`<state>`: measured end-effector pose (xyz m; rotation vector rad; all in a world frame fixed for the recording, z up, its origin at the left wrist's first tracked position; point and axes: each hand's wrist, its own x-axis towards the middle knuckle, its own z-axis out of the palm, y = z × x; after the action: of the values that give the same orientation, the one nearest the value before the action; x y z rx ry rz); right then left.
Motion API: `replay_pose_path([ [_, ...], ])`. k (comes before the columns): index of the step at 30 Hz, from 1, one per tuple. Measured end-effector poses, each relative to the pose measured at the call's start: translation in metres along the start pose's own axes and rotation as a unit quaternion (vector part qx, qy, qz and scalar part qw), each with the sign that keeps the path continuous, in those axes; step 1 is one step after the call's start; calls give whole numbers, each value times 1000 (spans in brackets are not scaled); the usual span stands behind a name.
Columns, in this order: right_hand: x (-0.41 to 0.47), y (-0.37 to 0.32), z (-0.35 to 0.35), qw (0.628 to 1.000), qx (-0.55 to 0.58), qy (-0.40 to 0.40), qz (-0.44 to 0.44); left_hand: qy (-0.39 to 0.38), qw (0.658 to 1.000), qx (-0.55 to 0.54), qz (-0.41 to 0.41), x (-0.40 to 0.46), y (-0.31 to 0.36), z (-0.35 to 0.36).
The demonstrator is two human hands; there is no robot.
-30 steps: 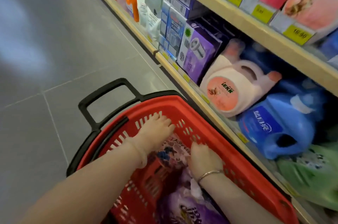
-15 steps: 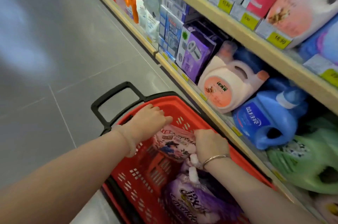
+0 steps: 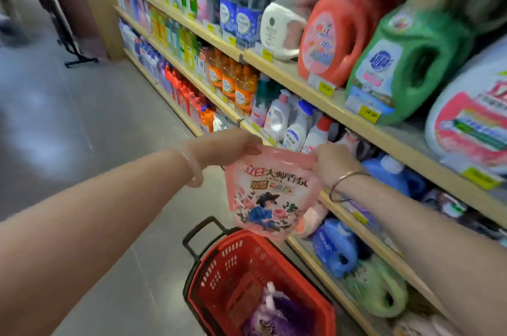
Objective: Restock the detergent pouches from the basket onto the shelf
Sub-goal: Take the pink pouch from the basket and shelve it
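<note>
A pink detergent pouch (image 3: 270,193) with a flower picture hangs in the air above the red basket (image 3: 227,267). My left hand (image 3: 225,147) grips its top left corner and my right hand (image 3: 333,162) pinches its top right corner. The pouch is level with the shelf (image 3: 337,108) that holds white pump bottles. Purple pouches (image 3: 277,316) lie in the bottom of the basket on the floor.
Wooden shelves run along the right, packed with detergent jugs: a green jug (image 3: 406,66), a red jug (image 3: 334,36), blue jugs (image 3: 337,248) low down. Yellow price tags line the shelf edges. Grey tiled aisle floor (image 3: 82,121) lies to the left. The basket has a black handle (image 3: 203,234).
Both hands have lifted the pink pouch out of the basket, up to shelf height. My view has swung up from the basket to the shelves.
</note>
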<state>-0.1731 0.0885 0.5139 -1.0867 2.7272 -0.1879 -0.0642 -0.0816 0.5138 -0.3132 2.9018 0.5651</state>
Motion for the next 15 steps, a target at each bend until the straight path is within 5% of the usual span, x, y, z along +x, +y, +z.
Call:
replay_pose_path([
  [4, -32, -20, -113, 992, 107, 73, 9, 87, 996, 5, 28, -31, 42, -98],
  [8, -70, -26, -206, 946, 204, 250, -26, 253, 960, -98, 68, -57, 85, -182],
  [12, -109, -24, -286, 862, 284, 417, -44, 412, 845, -314, 132, -72, 147, -244],
  [15, -141, -17, -339, 814, 285, 503, -51, 431, 763, -449, 175, -80, 197, -266],
])
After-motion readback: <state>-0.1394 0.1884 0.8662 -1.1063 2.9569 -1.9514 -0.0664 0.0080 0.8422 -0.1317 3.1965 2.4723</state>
